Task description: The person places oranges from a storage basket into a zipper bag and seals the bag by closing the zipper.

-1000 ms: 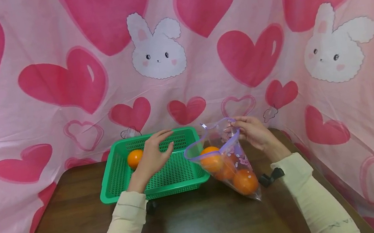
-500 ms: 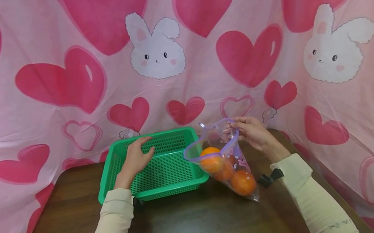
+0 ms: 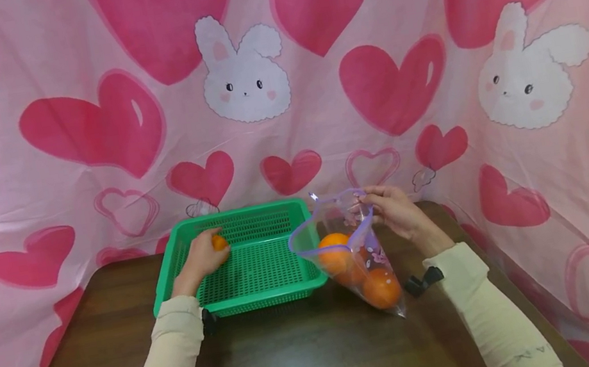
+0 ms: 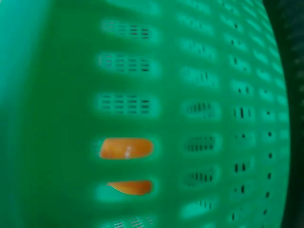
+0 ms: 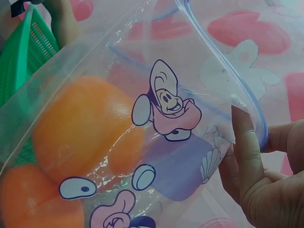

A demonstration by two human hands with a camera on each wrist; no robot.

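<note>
Inside the green plastic basket (image 3: 266, 292), toward its left side, my left hand (image 3: 203, 256) grips an orange (image 3: 219, 242), most of it hidden by the hand. The left wrist view is filled by the basket wall, with orange peel (image 4: 126, 148) showing through the slots. My right hand (image 3: 400, 214) pinches the purple zip edge of a clear plastic zip bag (image 3: 354, 235) printed with cartoon figures. The bag's mouth gapes toward the basket, and several oranges (image 3: 381, 288) lie inside it. The right wrist view shows fingers (image 5: 247, 142) on both sides of the bag's edge.
Basket and bag are side by side on a dark wooden table (image 3: 301, 364), the bag overlapping the basket's right rim. A pink cloth (image 3: 314, 128) with hearts and rabbits hangs behind and around the table.
My left hand has moved left and down into the basket and taken hold of the orange there. The right hand stays at the bag's edge, with the bag shifted very slightly left.
</note>
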